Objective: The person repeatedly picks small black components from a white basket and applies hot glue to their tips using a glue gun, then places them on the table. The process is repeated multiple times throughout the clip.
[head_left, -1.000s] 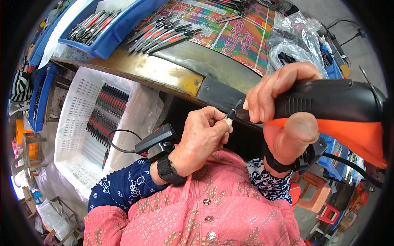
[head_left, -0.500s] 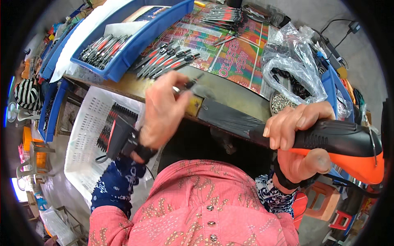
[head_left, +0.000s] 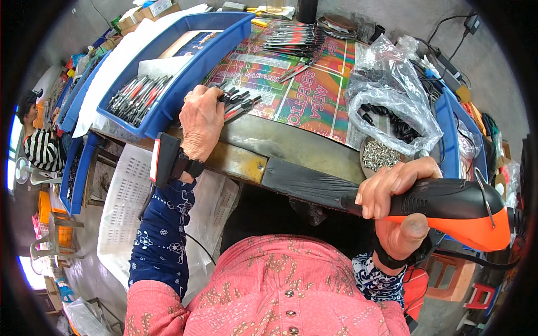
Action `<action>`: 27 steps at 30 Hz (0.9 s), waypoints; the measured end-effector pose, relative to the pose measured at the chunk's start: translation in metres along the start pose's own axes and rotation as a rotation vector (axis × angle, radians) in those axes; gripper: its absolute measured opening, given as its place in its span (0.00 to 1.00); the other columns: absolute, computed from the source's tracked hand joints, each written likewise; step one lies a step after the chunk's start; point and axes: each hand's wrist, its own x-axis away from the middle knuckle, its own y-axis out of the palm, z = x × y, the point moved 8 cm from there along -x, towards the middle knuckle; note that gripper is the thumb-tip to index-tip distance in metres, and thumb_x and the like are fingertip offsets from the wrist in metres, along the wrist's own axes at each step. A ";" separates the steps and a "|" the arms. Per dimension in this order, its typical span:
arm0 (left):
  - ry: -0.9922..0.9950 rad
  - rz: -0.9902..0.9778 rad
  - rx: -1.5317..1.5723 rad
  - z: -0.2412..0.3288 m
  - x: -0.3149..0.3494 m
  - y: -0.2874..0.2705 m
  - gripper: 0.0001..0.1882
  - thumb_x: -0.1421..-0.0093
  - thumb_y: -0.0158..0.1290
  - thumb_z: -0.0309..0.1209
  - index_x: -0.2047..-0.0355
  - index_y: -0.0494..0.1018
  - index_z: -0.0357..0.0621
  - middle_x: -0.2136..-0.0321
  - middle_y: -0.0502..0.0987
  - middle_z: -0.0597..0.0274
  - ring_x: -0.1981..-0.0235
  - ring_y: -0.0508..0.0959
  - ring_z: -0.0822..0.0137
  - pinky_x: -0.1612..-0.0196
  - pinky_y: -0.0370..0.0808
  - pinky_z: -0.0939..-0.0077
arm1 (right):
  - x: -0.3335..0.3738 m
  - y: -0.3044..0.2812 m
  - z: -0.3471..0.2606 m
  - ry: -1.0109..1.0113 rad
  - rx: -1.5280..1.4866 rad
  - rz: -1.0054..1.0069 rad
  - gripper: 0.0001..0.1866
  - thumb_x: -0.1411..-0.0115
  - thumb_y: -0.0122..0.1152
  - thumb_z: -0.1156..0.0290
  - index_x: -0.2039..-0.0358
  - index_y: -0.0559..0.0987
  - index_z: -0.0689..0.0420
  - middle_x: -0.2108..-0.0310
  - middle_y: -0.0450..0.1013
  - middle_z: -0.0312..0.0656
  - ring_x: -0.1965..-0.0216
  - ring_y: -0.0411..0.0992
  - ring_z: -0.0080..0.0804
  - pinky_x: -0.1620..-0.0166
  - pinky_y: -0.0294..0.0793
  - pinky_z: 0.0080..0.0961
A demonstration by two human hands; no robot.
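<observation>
My left hand bends over a small pile of slim pen-like tools, grey and red with black ends. Its fingers are curled together, and the fingertips, with anything in them, are hidden behind the hand. My right hand is wrapped round a black and orange electric screwdriver, thumb underneath. The driver lies level, its narrow nose pointing left at a black-wrapped strip along the table's front edge. A brass-coloured plate sits left of that strip.
A blue bin with similar tools stands at the back left. More tools lie in a stack on the colourful printed sheet. A bowl of small metal parts and a plastic bag are at right; a white crate sits below left.
My left hand has moved up and left from the table's front edge to the tool pile; the tool it held is no longer visible in it. My right hand keeps the screwdriver nearly in place.
</observation>
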 end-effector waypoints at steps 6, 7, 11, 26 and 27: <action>0.039 -0.004 -0.015 -0.002 -0.003 0.001 0.11 0.51 0.56 0.28 0.66 0.76 0.39 0.66 0.74 0.54 0.62 0.73 0.52 0.57 0.68 0.63 | 0.002 -0.008 0.000 0.007 0.016 0.027 0.27 0.62 0.74 0.71 0.67 0.64 0.62 0.83 0.66 0.41 0.82 0.67 0.30 0.73 0.71 0.28; 0.037 0.003 -0.013 -0.001 -0.003 -0.002 0.11 0.51 0.56 0.28 0.66 0.76 0.39 0.66 0.74 0.54 0.62 0.73 0.52 0.57 0.68 0.63 | 0.002 -0.010 -0.001 0.004 0.016 0.038 0.27 0.62 0.74 0.71 0.67 0.64 0.62 0.83 0.66 0.41 0.82 0.66 0.30 0.73 0.71 0.28; 0.065 0.027 0.067 0.012 -0.011 -0.016 0.10 0.52 0.57 0.29 0.68 0.76 0.42 0.68 0.74 0.56 0.63 0.73 0.53 0.59 0.69 0.61 | 0.002 -0.013 0.001 0.027 0.003 0.063 0.27 0.63 0.74 0.71 0.67 0.65 0.62 0.83 0.66 0.41 0.82 0.66 0.30 0.73 0.71 0.28; 0.223 -0.093 0.114 0.110 -0.089 0.099 0.13 0.50 0.56 0.36 0.68 0.74 0.42 0.71 0.74 0.53 0.66 0.75 0.51 0.64 0.71 0.59 | 0.001 -0.034 -0.007 0.002 -0.060 -0.008 0.28 0.64 0.76 0.77 0.67 0.66 0.63 0.81 0.68 0.43 0.79 0.68 0.31 0.73 0.71 0.28; 0.228 -0.082 0.099 0.112 -0.091 0.105 0.12 0.51 0.57 0.36 0.69 0.74 0.42 0.71 0.74 0.53 0.65 0.74 0.51 0.64 0.71 0.58 | 0.001 -0.036 -0.007 0.003 -0.058 -0.017 0.28 0.64 0.76 0.77 0.67 0.66 0.62 0.81 0.68 0.43 0.79 0.68 0.31 0.73 0.71 0.28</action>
